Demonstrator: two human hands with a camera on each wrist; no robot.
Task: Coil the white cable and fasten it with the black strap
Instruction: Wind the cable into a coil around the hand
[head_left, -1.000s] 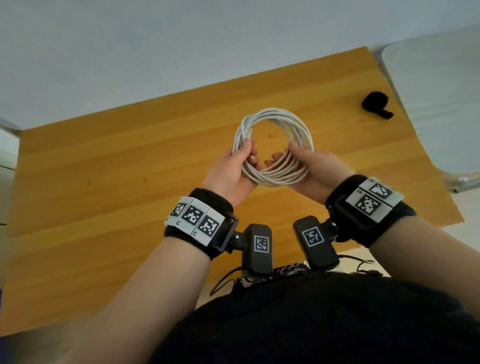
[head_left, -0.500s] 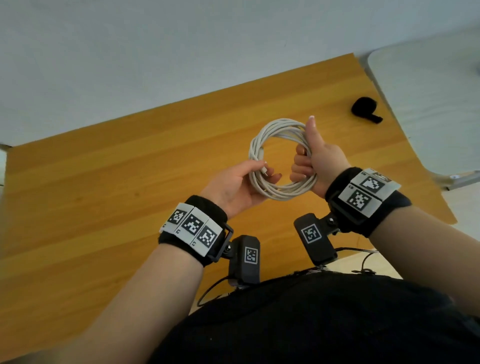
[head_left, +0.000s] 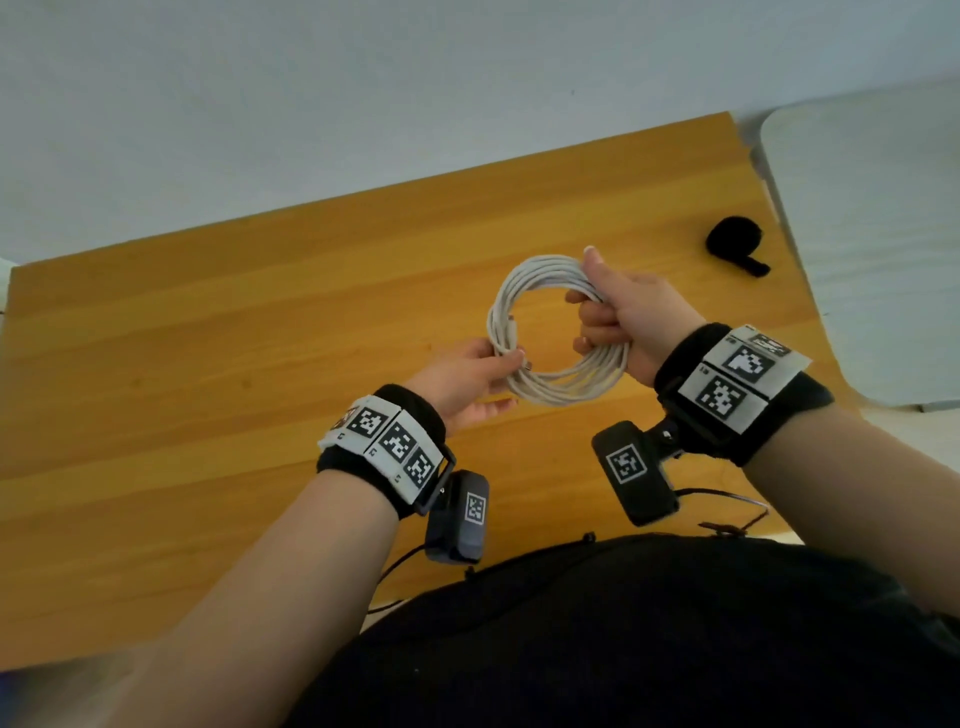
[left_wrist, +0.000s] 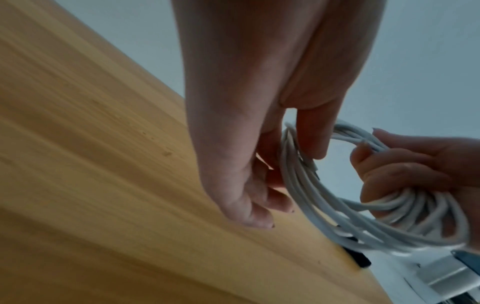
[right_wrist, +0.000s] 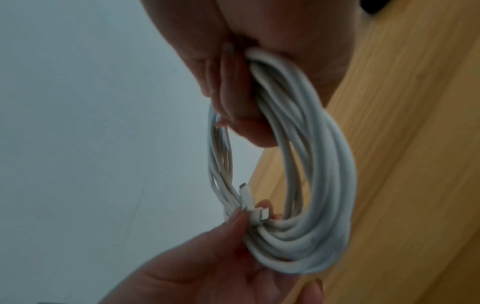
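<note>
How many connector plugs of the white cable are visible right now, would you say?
2, both at the left hand: one plug just above its fingertips, the other plug pinched there against the cable coil.

Right hand (head_left: 628, 317) fisted around the cable (head_left: 558, 387); left hand (head_left: 467, 384) pinching it, forearms raised.

Your white cable (head_left: 558, 332) is wound into a round multi-loop coil, held up off the tabletop (head_left: 260, 338) between both of your hands. Your right hand (head_left: 631, 317) is fisted around the coil's right side, thumb up along the top arc. Your left hand (head_left: 470, 382) pinches the lower-left arc, where two white connector ends (right_wrist: 255, 207) poke out of the bundle. The loops are loose, with nothing wrapped around them. The black strap (head_left: 733, 248) lies rolled up on the tabletop's far-right corner, tail sticking out, well apart from the coil.
</note>
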